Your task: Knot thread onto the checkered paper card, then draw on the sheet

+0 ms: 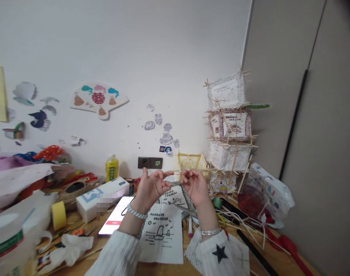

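Note:
Above the table, my left hand [153, 187] and my right hand [196, 188] are raised close together with their fingertips facing. A thin, pale strand [177, 173] runs between the fingers of both hands; its exact kind is too fine to make out. The fingers of my right hand are curled in on it. On the left, the fingers point towards the strand, and the thumb stands up apart. Below lies a white paper sheet [160, 245] with a black drawing of boats. Behind the hands stands a small stick frame with yellow covering [192, 159].
A tiered lantern of sticks and drawn paper [229, 124] stands at the back right. On the left are a lit phone [114, 218], a white box [102, 197], yellow tape [59, 215] and a yellow bottle [112, 168]. Scissors [186, 210], a marker [190, 227] and cables [249, 222] lie rightward.

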{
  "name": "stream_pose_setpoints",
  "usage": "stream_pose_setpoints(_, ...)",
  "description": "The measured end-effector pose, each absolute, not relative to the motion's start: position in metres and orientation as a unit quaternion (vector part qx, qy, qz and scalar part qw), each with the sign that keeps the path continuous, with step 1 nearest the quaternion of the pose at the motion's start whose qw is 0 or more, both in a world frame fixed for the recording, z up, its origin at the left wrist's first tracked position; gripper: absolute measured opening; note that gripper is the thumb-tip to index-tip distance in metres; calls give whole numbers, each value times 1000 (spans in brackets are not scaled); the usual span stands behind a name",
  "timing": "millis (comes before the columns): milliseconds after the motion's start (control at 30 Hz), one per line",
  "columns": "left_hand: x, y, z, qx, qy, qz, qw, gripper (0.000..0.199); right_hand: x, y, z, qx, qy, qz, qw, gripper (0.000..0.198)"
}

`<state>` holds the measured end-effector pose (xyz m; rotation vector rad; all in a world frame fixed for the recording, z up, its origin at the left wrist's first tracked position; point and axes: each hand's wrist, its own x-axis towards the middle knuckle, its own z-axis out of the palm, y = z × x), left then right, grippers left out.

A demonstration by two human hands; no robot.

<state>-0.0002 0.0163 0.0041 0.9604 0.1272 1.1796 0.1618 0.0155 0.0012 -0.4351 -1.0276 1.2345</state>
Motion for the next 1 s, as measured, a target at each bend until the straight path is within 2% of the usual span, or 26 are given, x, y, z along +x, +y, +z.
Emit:
stream_pose_setpoints(300,4,16,3,487,88,546,677,76,159,10,5,-193,-509,496,676,17)
stream_pose_setpoints(567,3,7,9,527,141,563,621,72,160,-2,11,-204,-578,443,654,20)
stream_pose_setpoints(767,2,5,11,551,166,565,591,42,153,-2,8,-360,-648,354,571,12)
stream_pose_setpoints(867,1,3,12,572,183,578,553,40,149,0,5,-414,-699,274,514,19)
stream_pose_setpoints(1000,-3,3,14,593,213,572,526,46,148,-1,3,-410,-740,204,493,16)
